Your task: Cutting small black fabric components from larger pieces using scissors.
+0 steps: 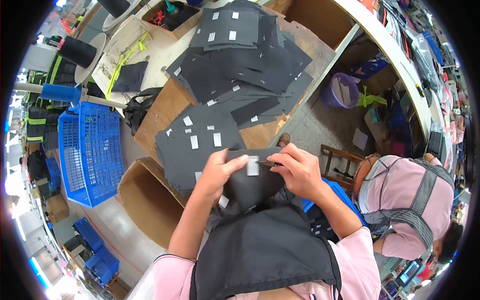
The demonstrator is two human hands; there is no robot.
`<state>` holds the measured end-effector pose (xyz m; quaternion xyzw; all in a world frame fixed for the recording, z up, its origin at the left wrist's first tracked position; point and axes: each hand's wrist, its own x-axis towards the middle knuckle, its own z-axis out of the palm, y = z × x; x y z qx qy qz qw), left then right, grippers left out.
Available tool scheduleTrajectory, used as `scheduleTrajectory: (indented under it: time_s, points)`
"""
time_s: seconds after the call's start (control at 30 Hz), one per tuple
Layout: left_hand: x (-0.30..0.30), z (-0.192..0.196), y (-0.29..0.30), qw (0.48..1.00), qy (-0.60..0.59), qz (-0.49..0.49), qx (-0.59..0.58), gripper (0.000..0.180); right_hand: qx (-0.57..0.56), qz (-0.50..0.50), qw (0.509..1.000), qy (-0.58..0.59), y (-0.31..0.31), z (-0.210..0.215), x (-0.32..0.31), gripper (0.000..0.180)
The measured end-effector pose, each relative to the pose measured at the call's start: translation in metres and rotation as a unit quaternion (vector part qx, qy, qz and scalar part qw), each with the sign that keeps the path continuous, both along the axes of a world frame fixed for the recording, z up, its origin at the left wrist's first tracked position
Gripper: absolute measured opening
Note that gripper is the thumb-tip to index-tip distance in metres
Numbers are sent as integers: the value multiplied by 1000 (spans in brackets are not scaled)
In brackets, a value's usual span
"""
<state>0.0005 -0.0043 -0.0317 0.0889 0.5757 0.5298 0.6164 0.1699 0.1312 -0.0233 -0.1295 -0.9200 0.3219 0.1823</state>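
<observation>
The left hand (216, 174) pinches a dark panel (243, 188), the right hand (301, 172) grips a pointed tool (267, 163) — a slip could let it tear the white label (253, 166).

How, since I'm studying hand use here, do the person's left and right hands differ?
The left hand holds the dark panel, while the right hand grips a small dark pointed tool. The left hand's thumb stretches rightward toward the white label; the right hand's thumb and index finger pinch the tool, which points left. Both are bare, one on each side of the label.
</observation>
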Motion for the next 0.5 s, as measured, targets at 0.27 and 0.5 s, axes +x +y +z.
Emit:
scheduleTrajectory:
  time_s: [0.27, 0.5]
  points:
    - [-92, -95, -74, 826, 500, 206, -159, 86, -150, -249, 955, -66, 58, -64, -46, 34]
    - [-57, -74, -42, 648, 721, 119, -216, 87, -21, -261, 965, -15, 146, -104, -170, 37]
